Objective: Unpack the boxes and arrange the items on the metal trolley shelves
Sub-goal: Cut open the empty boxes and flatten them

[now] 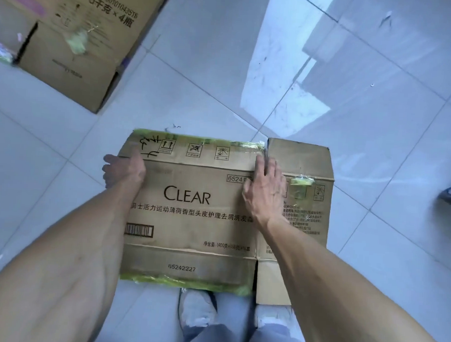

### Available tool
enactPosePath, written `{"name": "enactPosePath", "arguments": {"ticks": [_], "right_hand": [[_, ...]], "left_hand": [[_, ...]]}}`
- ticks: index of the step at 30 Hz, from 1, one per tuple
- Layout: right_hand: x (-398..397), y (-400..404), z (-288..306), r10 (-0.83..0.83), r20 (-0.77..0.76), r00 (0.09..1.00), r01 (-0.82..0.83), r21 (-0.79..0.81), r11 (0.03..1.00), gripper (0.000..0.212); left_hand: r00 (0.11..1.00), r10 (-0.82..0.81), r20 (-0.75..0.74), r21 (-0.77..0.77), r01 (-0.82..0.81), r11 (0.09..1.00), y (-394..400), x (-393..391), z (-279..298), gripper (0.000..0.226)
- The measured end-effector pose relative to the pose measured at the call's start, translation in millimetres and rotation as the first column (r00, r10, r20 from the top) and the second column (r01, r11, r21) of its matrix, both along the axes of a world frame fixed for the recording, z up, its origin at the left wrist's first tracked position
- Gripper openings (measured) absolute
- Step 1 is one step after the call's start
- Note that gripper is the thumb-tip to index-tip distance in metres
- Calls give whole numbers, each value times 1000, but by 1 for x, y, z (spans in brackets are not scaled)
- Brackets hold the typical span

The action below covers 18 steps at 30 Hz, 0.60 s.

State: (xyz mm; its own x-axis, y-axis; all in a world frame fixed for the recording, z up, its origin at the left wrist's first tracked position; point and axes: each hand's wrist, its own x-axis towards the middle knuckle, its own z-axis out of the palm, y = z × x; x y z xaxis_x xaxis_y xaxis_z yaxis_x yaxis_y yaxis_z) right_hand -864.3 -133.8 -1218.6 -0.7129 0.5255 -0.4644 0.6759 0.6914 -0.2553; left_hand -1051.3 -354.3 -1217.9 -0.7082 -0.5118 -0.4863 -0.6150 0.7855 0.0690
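Cardboard box [191,210] flattened, long axis left-right | left hand [125,170] grips edge | right hand [266,190] flat

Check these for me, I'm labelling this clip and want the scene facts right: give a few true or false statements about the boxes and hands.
1. The CLEAR box lies flattened on the tiled floor. True.
2. The right hand is raised clear of the cardboard. False: it rests flat on the box.
3. The left hand grips the box's left edge. True.
4. Red tape edges the CLEAR box. False: the tape is green.
5. A second cardboard box sits at upper left. True.
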Motion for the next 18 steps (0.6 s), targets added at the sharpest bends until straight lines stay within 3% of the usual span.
{"name": "enactPosePath", "arguments": {"ticks": [2, 4, 6, 8, 12, 15, 18], "right_hand": [[-15, 4, -10, -7, 9, 1000, 7, -1, 1000, 49], [-16, -3, -10, -91, 43, 995, 88, 65, 994, 35], [-8, -16, -2, -177, 81, 981, 167, 114, 979, 35], [3, -28, 12, -234, 106, 966, 221, 121, 968, 39], [28, -45, 43, -217, 137, 966, 206, 93, 974, 51], [39, -51, 64, -141, 159, 977, 132, 66, 989, 66], [43, -52, 81, -165, 187, 968, 164, 22, 986, 76]], "left_hand": [[999, 47, -19, -26, -48, 999, -4, -8, 1, 84], [998, 51, 24, 45, -52, 998, -7, -10, 7, 72], [998, -42, 40, 119, 37, 992, -9, -3, 13, 44], [995, -93, -43, 157, 98, 983, -7, 13, 20, 25], [983, 4, -182, 369, 65, 927, -5, 46, 39, 17], [947, -257, -196, 291, 306, 907, -7, 55, 56, 27], [862, -480, -165, 151, 503, 851, -2, 64, 68, 41]]}}
